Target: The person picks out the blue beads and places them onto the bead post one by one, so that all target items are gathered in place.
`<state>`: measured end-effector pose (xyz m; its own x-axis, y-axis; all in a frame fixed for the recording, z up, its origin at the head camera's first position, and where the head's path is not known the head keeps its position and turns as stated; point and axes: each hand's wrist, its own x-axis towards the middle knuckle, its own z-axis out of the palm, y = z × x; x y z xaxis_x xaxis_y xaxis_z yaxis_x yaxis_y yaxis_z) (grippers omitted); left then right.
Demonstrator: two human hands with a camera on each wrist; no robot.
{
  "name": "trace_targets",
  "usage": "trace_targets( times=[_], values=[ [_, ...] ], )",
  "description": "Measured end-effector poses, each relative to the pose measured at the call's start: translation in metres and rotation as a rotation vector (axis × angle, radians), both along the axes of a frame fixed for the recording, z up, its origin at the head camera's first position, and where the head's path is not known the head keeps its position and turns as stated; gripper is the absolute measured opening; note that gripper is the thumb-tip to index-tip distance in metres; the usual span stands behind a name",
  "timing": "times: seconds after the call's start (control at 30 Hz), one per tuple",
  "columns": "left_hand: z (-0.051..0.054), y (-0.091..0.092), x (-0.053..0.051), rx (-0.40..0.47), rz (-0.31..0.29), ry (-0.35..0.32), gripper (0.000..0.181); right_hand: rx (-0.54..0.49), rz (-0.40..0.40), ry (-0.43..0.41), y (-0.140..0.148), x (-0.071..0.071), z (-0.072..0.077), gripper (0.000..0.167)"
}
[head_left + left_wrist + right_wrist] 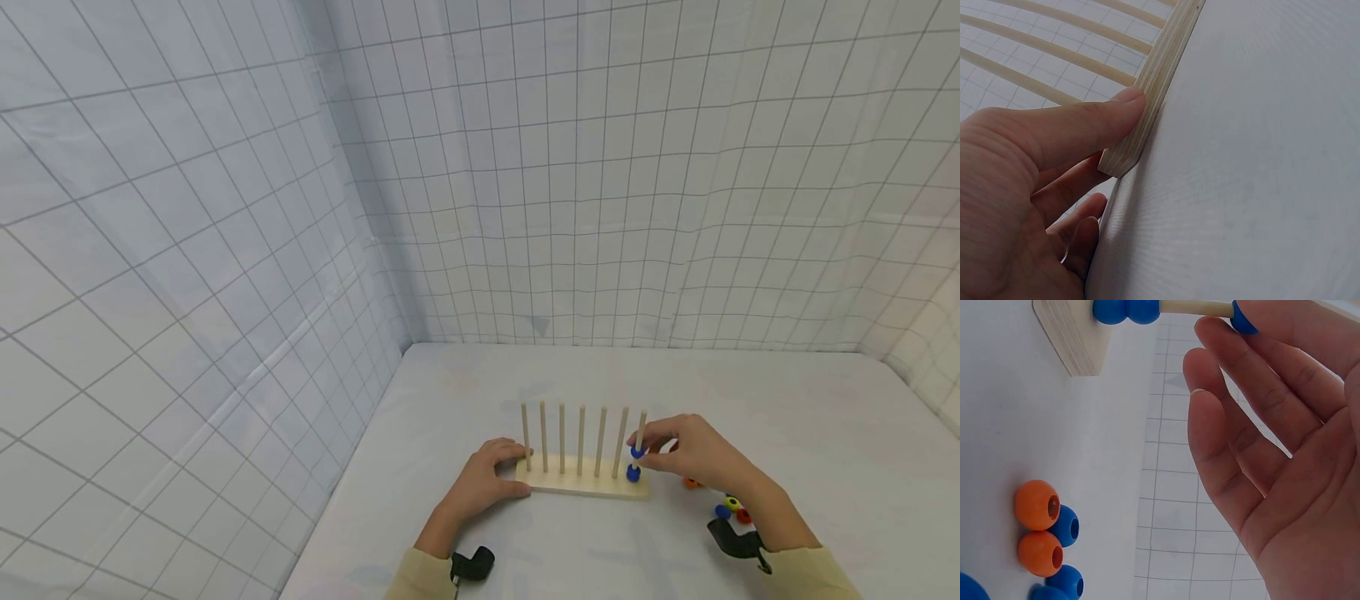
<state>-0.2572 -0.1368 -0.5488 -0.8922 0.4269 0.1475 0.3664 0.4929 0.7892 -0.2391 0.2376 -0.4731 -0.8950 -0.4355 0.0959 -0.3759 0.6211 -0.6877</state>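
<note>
Pinching a blue bead (pixel 637 452) between thumb and fingers, the right hand (pixel 697 452) has it threaded on the rightmost peg (pixel 642 423), above 2 more blue beads (pixel 1142 311) at the foot. The left hand (pixel 489 479) grips the left end of the wooden board (pixel 573 488), thumb on the near edge and fingers behind. The board, with its 7 upright pegs, lies on the white desk (pixel 600 550), well apart from the far edge; loose beads, among them an orange bead (pixel 691 482) and a yellow bead (pixel 732 503), lie off the board's near right corner.

The bead should be light, hard and a little slippery, its shine suggesting smooth plastic or paint; hold it at its sides, clear of the hole, lest it roll. It looks hard to break. The pegs seem stiff yet slender, so sideways pushes are best kept gentle. The board is probably light enough to skid or tip, so the left edge is a sensible place to brace it.
</note>
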Motion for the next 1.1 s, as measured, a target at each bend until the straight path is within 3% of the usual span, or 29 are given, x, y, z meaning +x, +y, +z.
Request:
trace_targets(
  times=[1.1],
  values=[
    [-0.001, 0.000, 0.000, 0.001, 0.015, -0.013, 0.056, -0.005, 0.076, -0.048, 0.003, -0.008, -0.015, 0.020]
  ],
)
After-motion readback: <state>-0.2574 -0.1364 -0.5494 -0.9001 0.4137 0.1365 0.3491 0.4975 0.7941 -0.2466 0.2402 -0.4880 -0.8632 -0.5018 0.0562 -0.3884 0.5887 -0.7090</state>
